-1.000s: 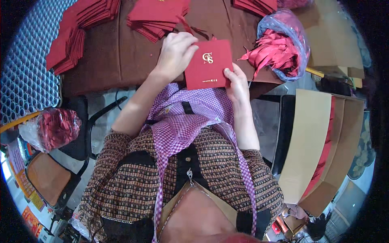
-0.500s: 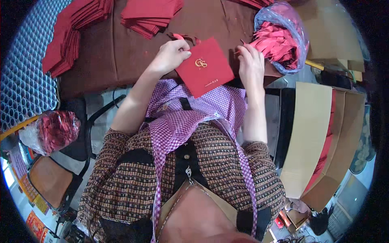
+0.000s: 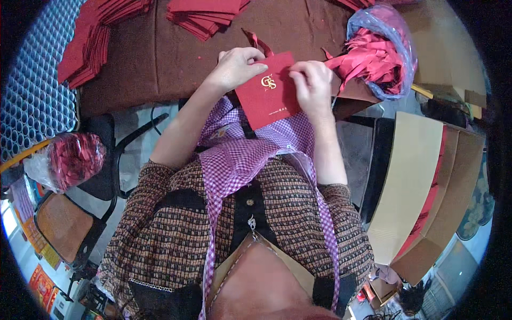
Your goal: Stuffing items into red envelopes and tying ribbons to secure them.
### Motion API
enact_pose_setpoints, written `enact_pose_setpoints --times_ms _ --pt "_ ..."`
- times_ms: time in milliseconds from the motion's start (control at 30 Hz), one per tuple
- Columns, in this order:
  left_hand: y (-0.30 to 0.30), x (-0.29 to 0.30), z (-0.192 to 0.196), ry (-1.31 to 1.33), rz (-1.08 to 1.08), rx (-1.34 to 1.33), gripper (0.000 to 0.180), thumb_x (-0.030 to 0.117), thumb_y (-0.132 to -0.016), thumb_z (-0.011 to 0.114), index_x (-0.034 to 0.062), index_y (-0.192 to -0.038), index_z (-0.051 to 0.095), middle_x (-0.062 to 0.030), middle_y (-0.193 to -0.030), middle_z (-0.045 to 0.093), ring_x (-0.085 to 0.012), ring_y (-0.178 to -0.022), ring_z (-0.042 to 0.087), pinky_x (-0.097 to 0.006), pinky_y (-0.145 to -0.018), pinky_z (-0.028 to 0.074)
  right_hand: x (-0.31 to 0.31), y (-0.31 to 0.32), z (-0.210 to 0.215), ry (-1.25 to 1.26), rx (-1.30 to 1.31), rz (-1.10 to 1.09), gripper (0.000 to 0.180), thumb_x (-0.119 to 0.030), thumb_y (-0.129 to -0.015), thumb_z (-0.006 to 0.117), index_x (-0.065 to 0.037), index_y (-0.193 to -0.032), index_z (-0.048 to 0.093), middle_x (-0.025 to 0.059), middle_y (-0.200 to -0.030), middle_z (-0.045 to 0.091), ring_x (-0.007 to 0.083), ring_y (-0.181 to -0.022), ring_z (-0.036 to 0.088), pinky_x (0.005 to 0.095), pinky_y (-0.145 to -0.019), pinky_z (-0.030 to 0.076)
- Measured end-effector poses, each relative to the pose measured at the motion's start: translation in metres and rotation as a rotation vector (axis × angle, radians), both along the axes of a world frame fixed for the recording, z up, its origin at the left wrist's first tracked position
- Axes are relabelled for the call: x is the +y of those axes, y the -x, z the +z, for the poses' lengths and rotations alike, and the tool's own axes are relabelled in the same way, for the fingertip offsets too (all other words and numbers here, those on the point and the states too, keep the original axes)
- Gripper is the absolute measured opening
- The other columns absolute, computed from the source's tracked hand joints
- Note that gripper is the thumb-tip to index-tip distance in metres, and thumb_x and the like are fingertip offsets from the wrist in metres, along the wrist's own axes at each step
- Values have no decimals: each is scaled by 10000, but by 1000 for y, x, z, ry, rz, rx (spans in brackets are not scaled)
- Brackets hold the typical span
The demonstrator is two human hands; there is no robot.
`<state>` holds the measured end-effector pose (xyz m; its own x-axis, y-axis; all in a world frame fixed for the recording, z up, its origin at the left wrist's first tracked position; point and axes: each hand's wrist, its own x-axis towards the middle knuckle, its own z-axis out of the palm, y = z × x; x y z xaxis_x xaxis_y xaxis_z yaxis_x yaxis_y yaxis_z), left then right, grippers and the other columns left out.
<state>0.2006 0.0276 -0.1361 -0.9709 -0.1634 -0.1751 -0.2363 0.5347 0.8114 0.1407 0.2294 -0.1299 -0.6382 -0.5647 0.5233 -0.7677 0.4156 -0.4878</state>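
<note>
A flat, square red packet point(image 3: 261, 101) with gold print is held tilted over my lap, at the table's near edge. My left hand point(image 3: 240, 68) grips its upper left edge, thumb on the front and fingers behind. Dark red ribbon point(image 3: 258, 41) loops up from behind the packet's top edge. My right hand point(image 3: 313, 85) has its fingers curled and pinched at the packet's upper right edge; what lies beneath the fingertips is hidden. Just right of that hand, a clear plastic bag point(image 3: 409, 66) lies open with many red ribbon strips point(image 3: 370, 58) spilling from its mouth.
Stacks of red packets lie fanned on the brown-covered table point(image 3: 181, 69), at the far left point(image 3: 88, 53) and top middle point(image 3: 205, 15). An open cardboard box point(image 3: 410, 181) with red items stands at right. Another bag of red material point(image 3: 77, 160) sits at left by a chair point(image 3: 66, 226).
My right hand has moved left, from beside the bag of ribbon strips to the packet's upper right edge. The packet has turned slightly more upright in my left hand.
</note>
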Motion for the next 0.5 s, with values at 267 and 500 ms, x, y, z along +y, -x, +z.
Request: enact_pose_setpoints --times_ms 267,500 --pt "0 -1 -1 229 -89 44 338 258 -741 707 31 -984 656 -121 -739 626 -189 -735 622 -331 -718 475 -22 -8 -24 -63 38 -100 89 -103 -744 685 -80 -785 609 44 -785 615 250 -801 540 385 -752 373" --pt "1 2 10 163 -117 73 352 240 -733 711 26 -1005 652 -150 -787 648 -249 -743 646 -364 -695 490 -23 -8 -22 -86 59 -92 86 -106 -750 681 -75 -792 612 55 -778 609 249 -805 539 380 -758 369"
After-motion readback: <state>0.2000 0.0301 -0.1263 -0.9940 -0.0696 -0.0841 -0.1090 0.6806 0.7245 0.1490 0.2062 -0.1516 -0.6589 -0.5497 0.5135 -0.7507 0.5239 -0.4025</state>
